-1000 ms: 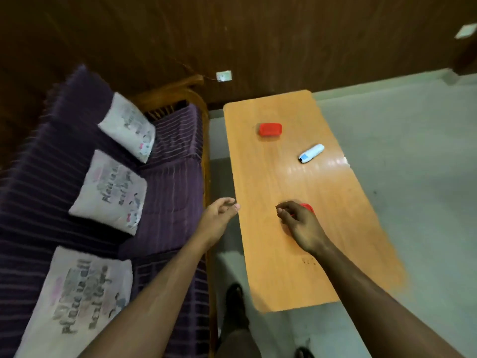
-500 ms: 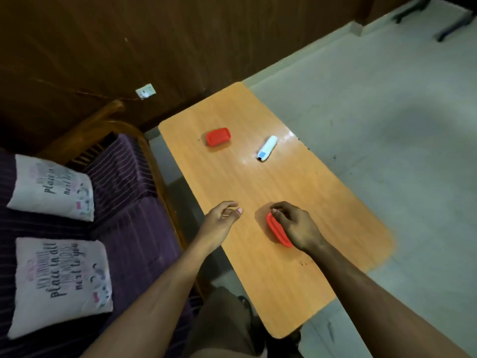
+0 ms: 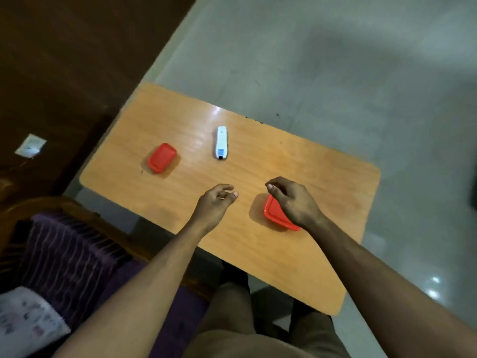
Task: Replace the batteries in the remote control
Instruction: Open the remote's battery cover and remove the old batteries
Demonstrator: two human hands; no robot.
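Note:
A white remote control (image 3: pixel 222 142) lies lengthwise on the orange wooden table (image 3: pixel 322 177), toward its far side. A red lidded box (image 3: pixel 162 158) sits to the left of the remote. A second red box (image 3: pixel 275 215) lies nearer me, half covered by my right hand (image 3: pixel 293 201). That hand lies over the box with loosely curled fingers, and its fingertips are clear of the box's far corner. My left hand (image 3: pixel 215 205) hovers over the table left of that box, fingers loosely curled, holding nothing. No batteries are visible.
A purple striped sofa (image 3: pixel 67 254) with a wooden frame and a printed cushion (image 3: pixel 28 319) stands at the left, close to the table. Dark wooden wall panelling with a wall socket (image 3: pixel 31 145) is behind it. Grey floor lies beyond the table and to its right.
The view has swung right, so the table now lies across the frame. My right hand stays over the near red box, which now lies flat. My left hand has moved over the table.

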